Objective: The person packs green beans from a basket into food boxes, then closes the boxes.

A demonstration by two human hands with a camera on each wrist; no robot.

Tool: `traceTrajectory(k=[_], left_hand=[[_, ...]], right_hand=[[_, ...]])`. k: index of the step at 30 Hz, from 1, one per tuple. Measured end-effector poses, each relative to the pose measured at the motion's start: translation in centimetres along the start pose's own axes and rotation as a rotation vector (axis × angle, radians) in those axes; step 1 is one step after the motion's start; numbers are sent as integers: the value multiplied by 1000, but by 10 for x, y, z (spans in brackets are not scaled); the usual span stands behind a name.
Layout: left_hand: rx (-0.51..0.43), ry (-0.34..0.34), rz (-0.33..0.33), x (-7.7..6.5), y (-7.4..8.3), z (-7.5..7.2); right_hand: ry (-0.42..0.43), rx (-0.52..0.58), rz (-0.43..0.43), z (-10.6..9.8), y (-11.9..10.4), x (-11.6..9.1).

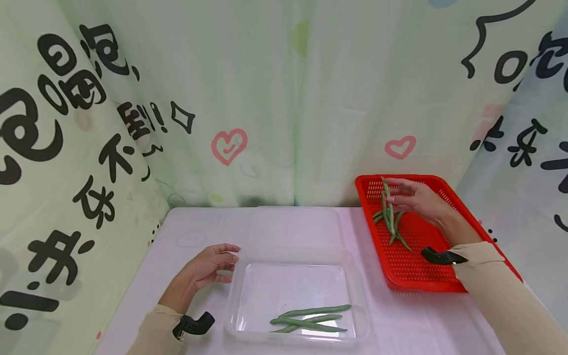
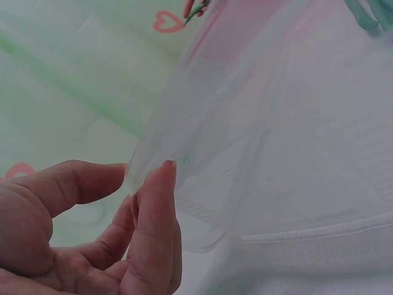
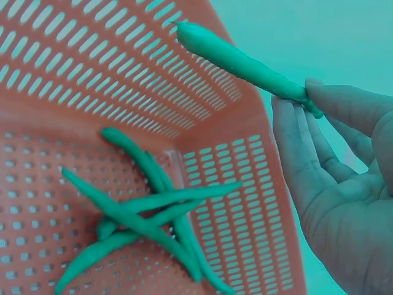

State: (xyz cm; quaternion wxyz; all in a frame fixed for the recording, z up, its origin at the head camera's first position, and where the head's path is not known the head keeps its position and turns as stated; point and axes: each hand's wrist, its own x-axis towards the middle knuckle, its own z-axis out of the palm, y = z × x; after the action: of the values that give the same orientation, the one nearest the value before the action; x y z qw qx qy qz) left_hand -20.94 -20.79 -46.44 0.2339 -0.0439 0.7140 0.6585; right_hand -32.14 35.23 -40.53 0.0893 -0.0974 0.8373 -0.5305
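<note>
My right hand (image 1: 419, 199) is over the far left part of the red basket (image 1: 439, 286), pinching one end of a green bean (image 3: 245, 64) between thumb and fingers. Below it, several more green beans (image 3: 135, 218) lie crossed in the basket's corner. On the left, my left hand (image 1: 210, 267) is at the clear plastic container (image 1: 293, 254); thumb and fingertips pinch its rim corner in the left wrist view. Inside the container, three green beans (image 1: 315, 311) lie near its front side, two of them crossed.
A table with a white cloth (image 1: 199, 224) bears the container and the basket, with the basket to the right and farther back. Printed curtains (image 1: 266, 98) hang behind and on both sides. Each wrist wears a black strap (image 1: 193, 324).
</note>
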Motion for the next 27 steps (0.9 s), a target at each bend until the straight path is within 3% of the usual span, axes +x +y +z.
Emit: traceTrajectory(k=[5, 12, 22, 27], left_hand=[[6, -2, -5, 0, -1, 0], [1, 3, 1, -1, 0, 1], [6, -5, 2, -1, 0, 1], [7, -3, 2, -1, 1, 1]], right_hand=[[10, -61, -30, 6, -11, -3], [-13, -58, -35, 16, -33, -7], [-120, -20, -68, 31, -57, -12], [-200, -22, -136, 39, -68, -16]])
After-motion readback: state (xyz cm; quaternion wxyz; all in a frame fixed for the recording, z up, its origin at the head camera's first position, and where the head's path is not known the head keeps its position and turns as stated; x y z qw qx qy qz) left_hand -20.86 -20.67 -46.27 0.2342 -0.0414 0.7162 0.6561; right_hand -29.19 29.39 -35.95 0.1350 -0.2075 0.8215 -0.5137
